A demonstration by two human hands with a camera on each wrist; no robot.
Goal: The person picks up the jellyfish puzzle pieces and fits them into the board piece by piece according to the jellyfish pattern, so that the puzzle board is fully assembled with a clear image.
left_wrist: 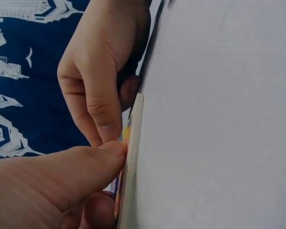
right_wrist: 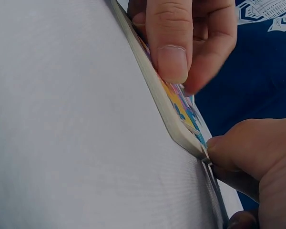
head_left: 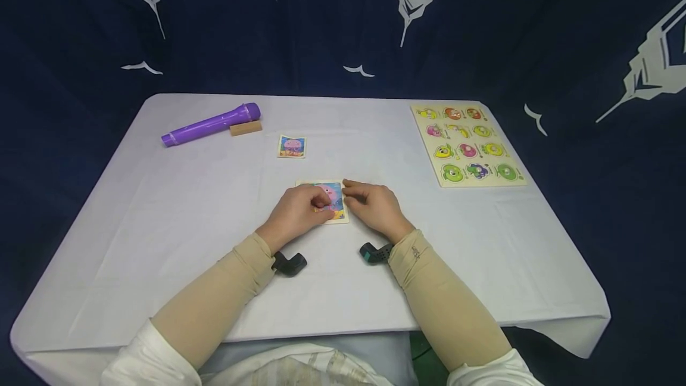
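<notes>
A small picture puzzle [head_left: 337,202] with a cream border and a pink figure on blue lies flat on the table. My left hand [head_left: 293,210] covers its left part, fingers curled, thumb and fingertip gripping at its face. At its right edge, my right hand [head_left: 377,206] holds the border with thumb and forefinger. In the left wrist view, the puzzle's pale side [left_wrist: 132,176] shows beside the left thumb. The right wrist view shows its near corner [right_wrist: 188,140] by my right thumb. Whether either hand holds a loose piece is hidden.
Beyond the puzzle lies a small square picture card [head_left: 292,147]. A purple toy microphone [head_left: 211,125] and a brown block [head_left: 246,128] are at the back left. A fruit peg board [head_left: 467,145] lies at the right, on the white tablecloth [head_left: 161,219].
</notes>
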